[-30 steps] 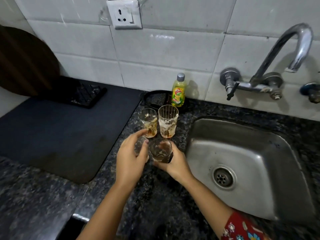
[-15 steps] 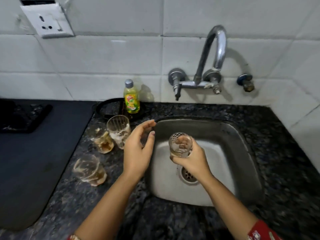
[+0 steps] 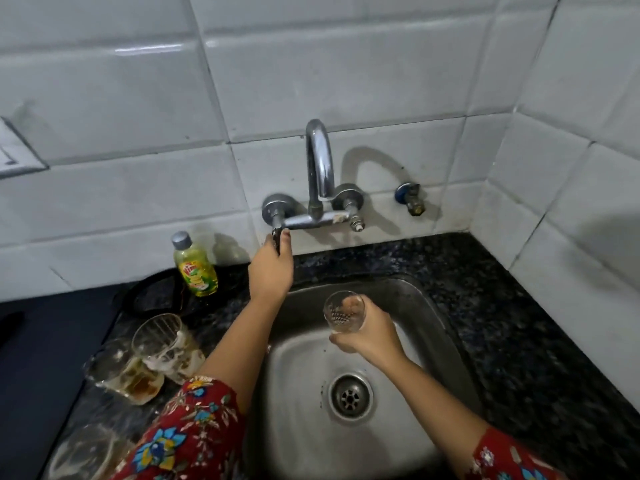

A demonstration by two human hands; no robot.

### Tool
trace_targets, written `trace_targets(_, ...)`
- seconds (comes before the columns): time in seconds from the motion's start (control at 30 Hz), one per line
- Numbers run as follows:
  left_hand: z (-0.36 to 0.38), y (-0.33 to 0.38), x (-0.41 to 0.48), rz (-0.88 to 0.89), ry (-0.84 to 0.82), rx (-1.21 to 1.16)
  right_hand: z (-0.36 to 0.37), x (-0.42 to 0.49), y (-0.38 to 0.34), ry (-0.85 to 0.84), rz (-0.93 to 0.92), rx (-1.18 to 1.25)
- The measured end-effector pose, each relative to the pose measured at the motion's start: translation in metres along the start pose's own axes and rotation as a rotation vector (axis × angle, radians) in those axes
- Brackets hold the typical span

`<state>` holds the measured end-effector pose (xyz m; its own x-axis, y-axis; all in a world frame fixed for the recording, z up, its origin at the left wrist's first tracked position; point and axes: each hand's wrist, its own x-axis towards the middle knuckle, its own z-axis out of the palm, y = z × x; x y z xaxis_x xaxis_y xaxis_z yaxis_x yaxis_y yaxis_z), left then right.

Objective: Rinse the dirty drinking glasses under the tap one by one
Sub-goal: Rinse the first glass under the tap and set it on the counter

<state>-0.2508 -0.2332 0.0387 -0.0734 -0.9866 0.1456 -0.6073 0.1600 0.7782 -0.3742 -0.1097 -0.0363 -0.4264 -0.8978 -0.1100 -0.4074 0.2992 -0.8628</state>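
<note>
Rinsing is seemingly being started: the tap handle [image 3: 277, 233] is being pinched by the left grip [image 3: 272, 268], one glass [image 3: 344, 311] held over the sink [image 3: 294, 393] by the right grip [image 3: 367, 336]; three dirty glasses [image 3: 162, 341] are waiting on the table [image 3: 502, 341].

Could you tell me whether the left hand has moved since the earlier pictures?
Yes. The left hand has gone from the left rim of the sink back to the wall, gripping the tap lever.

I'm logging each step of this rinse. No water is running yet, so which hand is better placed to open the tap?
Left. The left hand is up at the wall with its fingers gripping the tap handle. The right hand is busy holding a glass over the sink.
</note>
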Motion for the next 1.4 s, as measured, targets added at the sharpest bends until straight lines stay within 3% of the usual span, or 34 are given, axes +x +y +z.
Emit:
trace_targets(0.33,0.004,-0.002,0.019,0.019,-0.02,0.177,0.01,0.009,-0.009,-0.039,-0.031,-0.049)
trace_targets(0.67,0.002,-0.012,0.027,-0.08,-0.072,-0.082,0.011,0.01,-0.014,-0.071,-0.053,-0.012)
trace_targets(0.83,0.014,-0.044,-0.006,-0.157,-0.287,-0.182,0.014,0.008,-0.004,-0.132,-0.016,0.088)
trace_targets(1.0,0.042,-0.109,-0.08,-0.127,-0.782,-0.405,0.022,0.007,0.016,-0.263,-0.011,0.245)
trace_targets(1.2,0.065,-0.094,-0.094,-0.07,-0.616,-0.522,0.02,0.0,0.022,-0.328,-0.027,0.252)
trace_targets(1.3,0.067,-0.098,-0.088,-0.065,-0.597,-0.55,0.009,-0.009,0.024,-0.144,-0.272,-0.009)
trace_targets(1.37,0.067,-0.105,-0.084,-0.089,-0.609,-0.513,0.0,-0.015,0.03,-0.04,-0.611,-0.319)
trace_targets(1.4,0.066,-0.109,-0.083,-0.095,-0.624,-0.493,-0.002,-0.013,0.037,-0.098,-0.782,-0.458)
